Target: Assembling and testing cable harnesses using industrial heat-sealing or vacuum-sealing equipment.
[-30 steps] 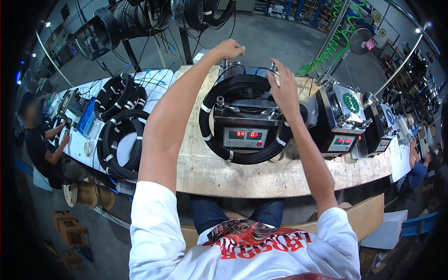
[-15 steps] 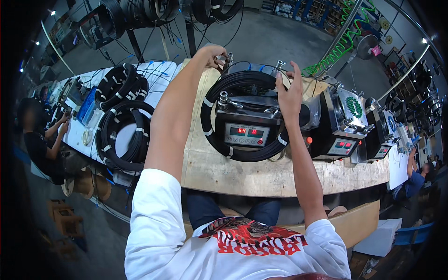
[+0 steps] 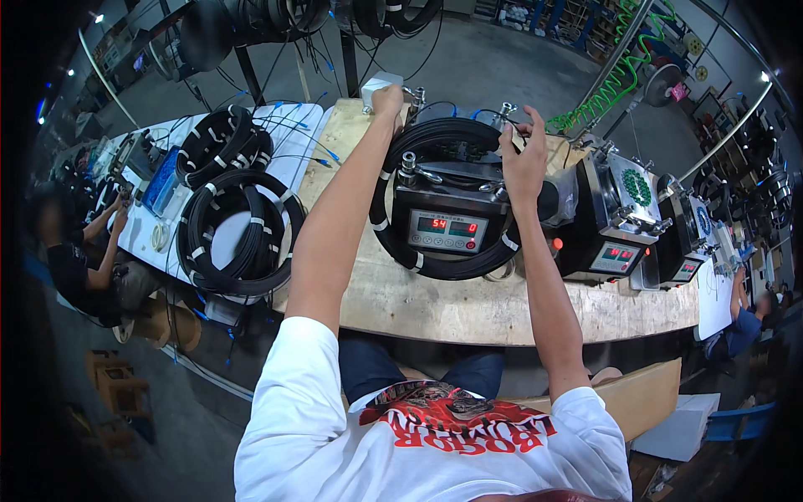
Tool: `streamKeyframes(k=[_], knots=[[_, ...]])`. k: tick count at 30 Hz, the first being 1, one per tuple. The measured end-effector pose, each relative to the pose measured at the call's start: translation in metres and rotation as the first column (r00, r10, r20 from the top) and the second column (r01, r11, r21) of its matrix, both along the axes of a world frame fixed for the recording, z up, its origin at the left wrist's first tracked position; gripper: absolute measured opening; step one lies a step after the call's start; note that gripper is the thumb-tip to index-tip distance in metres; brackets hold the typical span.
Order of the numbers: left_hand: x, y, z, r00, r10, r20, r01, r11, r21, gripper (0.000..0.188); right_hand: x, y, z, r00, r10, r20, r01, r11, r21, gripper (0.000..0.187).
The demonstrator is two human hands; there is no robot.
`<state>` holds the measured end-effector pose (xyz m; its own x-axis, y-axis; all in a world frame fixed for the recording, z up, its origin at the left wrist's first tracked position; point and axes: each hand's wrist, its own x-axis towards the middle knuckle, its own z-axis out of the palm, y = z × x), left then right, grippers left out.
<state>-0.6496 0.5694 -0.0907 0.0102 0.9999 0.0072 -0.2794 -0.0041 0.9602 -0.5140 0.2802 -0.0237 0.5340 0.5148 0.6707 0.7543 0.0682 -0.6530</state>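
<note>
A black machine with a red-lit display panel (image 3: 444, 232) stands on the wooden bench in front of me. A coil of black cable (image 3: 382, 219), bound with white ties, rings it. At the machine's far left corner, my left hand (image 3: 387, 102) is closed on a pale grey block-like piece (image 3: 380, 83); its fingertips are hidden. By the far right corner, my right hand (image 3: 525, 167) is raised with thumb and fingers apart, next to a metal clamp post (image 3: 508, 110). Whether its fingertips touch a thin cable there, I cannot make out.
Two similar machines stand to the right, one with a green round part (image 3: 633, 187) on top. More black cable coils (image 3: 194, 243) lie on the white table at left. A green spiral hose (image 3: 598, 88) hangs beyond. People work at both sides.
My left hand has shifted slightly right, and the pale grey piece now shows above it. My right hand stays near the same corner, fingers slightly more bent. The view has shifted a little.
</note>
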Motion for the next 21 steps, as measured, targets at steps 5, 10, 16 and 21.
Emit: streamKeyframes(k=[5,10,16,21], knots=[[-0.004,-0.011,0.005,0.977,0.020,-0.213,-0.022,1.000,-0.009,0.033,0.000,-0.002,0.001,1.000,-0.003,-0.013,0.003,1.000,0.015,0.046],[-0.008,-0.025,0.013,1.000,0.006,0.009,-0.006,1.000,0.022,0.030,-0.005,-0.002,0.004,1.000,-0.009,-0.018,0.009,0.999,0.030,0.042],[-0.004,-0.035,0.025,0.961,0.044,-0.274,-0.023,0.997,0.080,0.031,-0.004,-0.003,0.005,0.999,-0.035,-0.008,0.035,0.998,0.053,0.041],[-0.019,-0.024,0.018,0.919,0.170,-0.355,-0.109,0.976,0.186,0.033,-0.009,-0.002,0.005,0.997,-0.041,0.068,0.035,0.995,0.092,0.037]])
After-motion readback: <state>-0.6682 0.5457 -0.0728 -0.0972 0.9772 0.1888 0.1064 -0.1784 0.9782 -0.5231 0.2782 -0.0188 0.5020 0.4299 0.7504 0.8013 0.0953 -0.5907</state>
